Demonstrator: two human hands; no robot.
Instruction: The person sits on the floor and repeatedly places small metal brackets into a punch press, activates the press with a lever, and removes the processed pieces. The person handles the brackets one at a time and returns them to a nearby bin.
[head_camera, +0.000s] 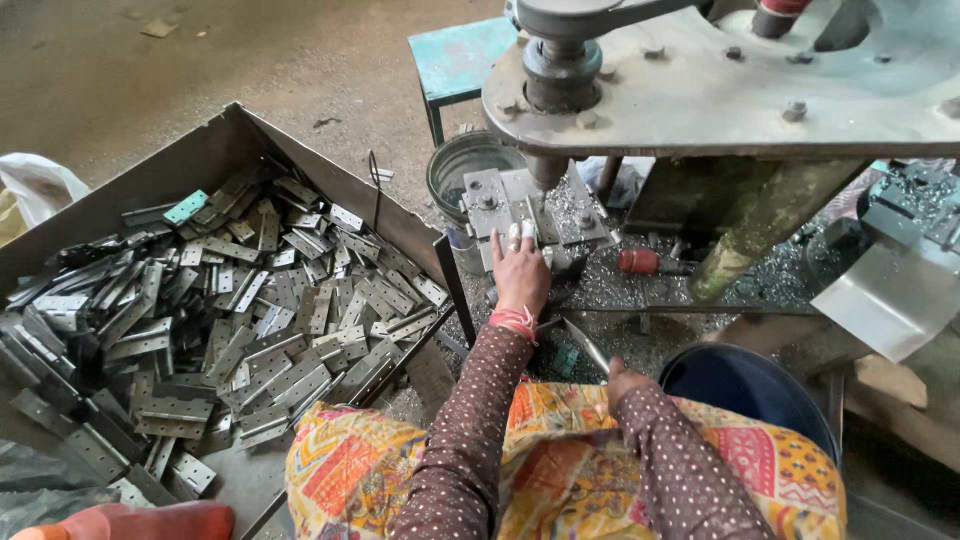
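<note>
Item: pressing of hinge leaves, in progress.

Left hand (521, 272): reaching forward with fingers extended and pressing down flat on a small grey metal hinge plate (519, 213), which is lying on the steel die block (530, 208) directly under the round punch (547, 170) of the grey hand-operated press (720, 90). The fingers are lying open on the plate, not curling round it.

Right hand (622, 381): resting low near the lap, beside a thin metal lever or strip (585, 345); whether it is gripping anything cannot be told, as the sleeve and cloth are hiding most of it.

Stock: a large open sheet-metal tray (190, 160) on the left is holding a deep heap of flat grey perforated hinge leaves (230, 320); whether these are worked or waiting cannot be told.

Also present: a dark blue round tub (745, 390) at the right, contents not showing; a grey metal bucket (470, 165) behind the die; bright metal swarf (620, 285) covering the press surface.

Judgement: one piece is being seated at the punch, and the size of the heap is suggesting a long run.
</note>
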